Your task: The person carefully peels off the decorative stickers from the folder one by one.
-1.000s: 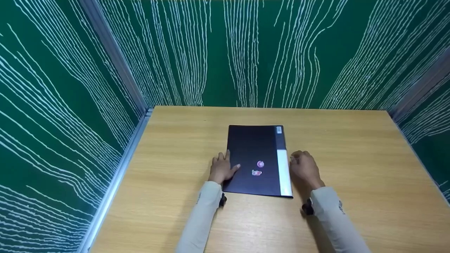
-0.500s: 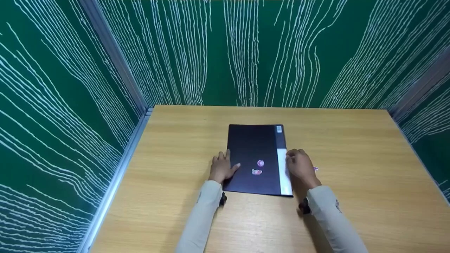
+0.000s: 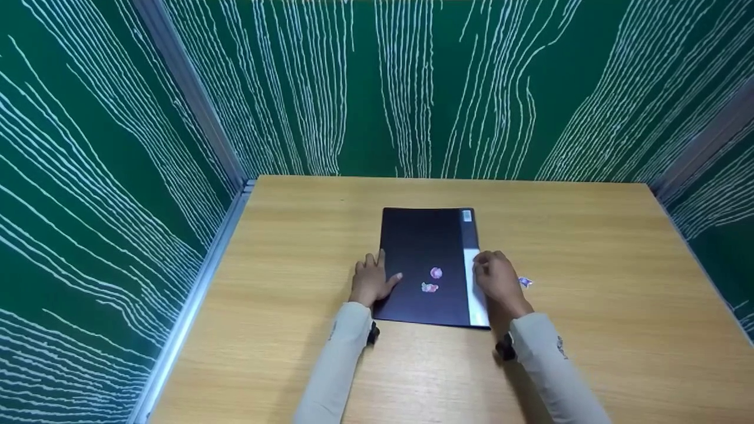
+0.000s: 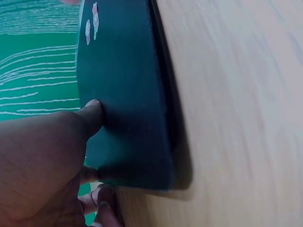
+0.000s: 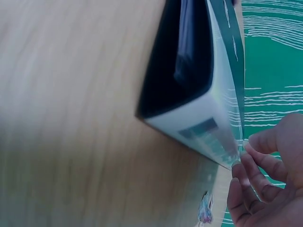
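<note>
A black ring binder (image 3: 421, 247) lies on the wooden table, with a white label strip (image 3: 476, 300) down its right side. Two small pink stickers (image 3: 436, 272) show on its lower half. My left hand (image 3: 371, 282) steadies the binder's left edge, its thumb (image 4: 94, 111) pressing on the cover and fingers spread along the edge. Over the strip, my right hand (image 3: 499, 281) pinches a tiny pale, see-through piece between thumb and index finger; its kind is hard to make out. A purplish sticker (image 5: 205, 209) lies on the table to the right of that hand.
The wooden table (image 3: 294, 247) meets green walls (image 3: 365, 118) with wavy white lines at the back and sides. Grey metal rails (image 3: 194, 277) run along the left edge. A small barcode label (image 3: 466, 216) sits at the binder's top right corner.
My right hand has moved left from beside the binder to over the white strip, uncovering the purplish sticker on the table. My left hand and the binder have stayed put.
</note>
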Available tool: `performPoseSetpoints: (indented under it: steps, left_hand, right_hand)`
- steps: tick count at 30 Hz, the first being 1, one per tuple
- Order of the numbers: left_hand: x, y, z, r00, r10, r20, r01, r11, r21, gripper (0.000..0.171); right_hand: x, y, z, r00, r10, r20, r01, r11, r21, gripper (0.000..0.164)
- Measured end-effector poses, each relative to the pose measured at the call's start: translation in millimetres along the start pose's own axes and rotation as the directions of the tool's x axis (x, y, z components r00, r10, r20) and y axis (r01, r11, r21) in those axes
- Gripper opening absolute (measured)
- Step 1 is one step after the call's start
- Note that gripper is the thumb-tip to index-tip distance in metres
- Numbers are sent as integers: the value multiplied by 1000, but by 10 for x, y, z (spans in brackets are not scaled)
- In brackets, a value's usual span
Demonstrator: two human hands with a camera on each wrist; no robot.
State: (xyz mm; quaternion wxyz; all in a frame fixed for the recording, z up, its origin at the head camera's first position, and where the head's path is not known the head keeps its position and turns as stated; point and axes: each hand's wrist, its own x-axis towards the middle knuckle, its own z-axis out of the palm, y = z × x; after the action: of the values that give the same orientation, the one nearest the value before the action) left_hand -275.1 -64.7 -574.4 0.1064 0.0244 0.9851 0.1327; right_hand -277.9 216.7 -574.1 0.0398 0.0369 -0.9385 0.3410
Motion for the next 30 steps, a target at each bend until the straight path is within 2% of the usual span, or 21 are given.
performPoseSetpoints:
  steps: [22,26,30]
  left_hand:
    - [112,-45,118,1000,-4,14,5,1000,-4,84]
    - [99,-45,105,1000,-7,18,7,1000,-11,84]
    - [39,-16,32,1000,-8,21,8,1000,1,82]
  right_hand:
    - [28,-79,103,999,-46,-19,46,999,-4,20]
    - [38,-118,132,999,-34,6,34,999,11,21]
    - [37,-149,144,999,-33,16,33,999,16,21]
